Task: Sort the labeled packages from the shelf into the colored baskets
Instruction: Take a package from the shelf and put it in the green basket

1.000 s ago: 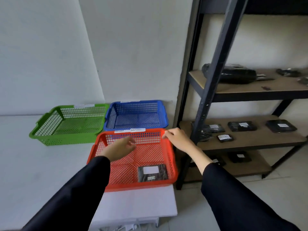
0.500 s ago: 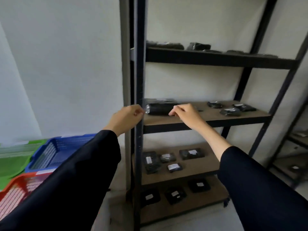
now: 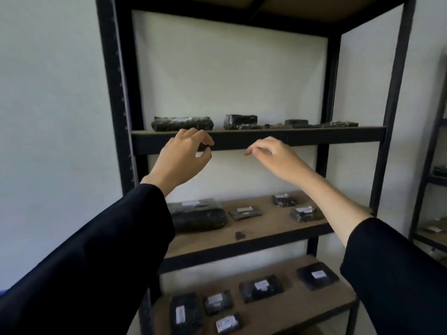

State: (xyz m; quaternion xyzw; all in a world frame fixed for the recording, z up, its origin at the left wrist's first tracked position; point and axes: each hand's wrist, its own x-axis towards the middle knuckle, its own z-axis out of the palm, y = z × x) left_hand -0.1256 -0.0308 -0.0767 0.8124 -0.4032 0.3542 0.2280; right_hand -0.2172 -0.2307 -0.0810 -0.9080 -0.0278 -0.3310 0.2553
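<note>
I face a black metal shelf rack (image 3: 258,137) with wooden boards. On the upper shelf lie a long black package (image 3: 182,123) at the left, a blocky black package (image 3: 240,121) mid-shelf, and flatter ones to the right. My left hand (image 3: 183,157) is raised just below the long package, fingers curled and empty. My right hand (image 3: 273,157) hovers in front of the shelf's front rail, fingers loosely bent, holding nothing. The middle shelf carries a large black package (image 3: 198,215) and smaller labeled ones. The bottom shelf holds several labeled packages (image 3: 261,287). No basket is clearly in view.
The rack's left upright (image 3: 116,93) stands close to my left arm. A small dark scrap (image 3: 240,235) lies on the middle shelf. A second rack (image 3: 433,180) stands at the right edge. White wall fills the left side.
My view swung from the baskets up to the shelf rack. Both hands rose from the red basket to the upper shelf's front rail, still empty.
</note>
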